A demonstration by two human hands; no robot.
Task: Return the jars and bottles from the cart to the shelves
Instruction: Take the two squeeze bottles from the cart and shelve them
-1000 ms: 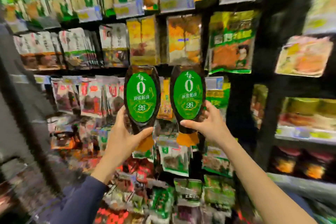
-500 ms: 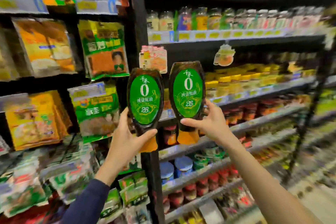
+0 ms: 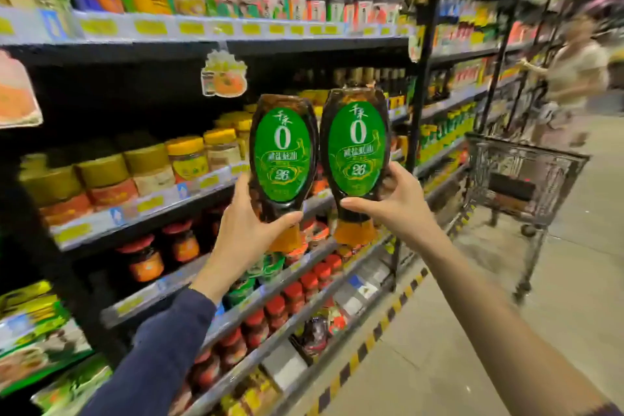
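Note:
Two dark squeeze bottles with oval green labels and orange caps pointing down are held up side by side in front of the shelves. My left hand [image 3: 248, 230] grips the left bottle [image 3: 283, 159] round its narrow neck. My right hand [image 3: 393, 201] grips the right bottle [image 3: 356, 152] the same way. The two bottles almost touch. Behind them run shelves [image 3: 216, 179] of yellow-lidded jars, with red-lidded jars on the rows below. A metal shopping cart [image 3: 520, 176] stands in the aisle at the right.
The top shelf [image 3: 202, 27] carries jars and bottles with yellow price tags. Black uprights [image 3: 422, 78] divide the shelf bays. Another person [image 3: 574, 78] stands beyond the cart. A yellow-black stripe [image 3: 378, 338] marks the floor along the shelf base.
The view has swung right, from hanging snack packets to jar shelves, and the cart and a person have come into sight. Both hands hold the bottles as before.

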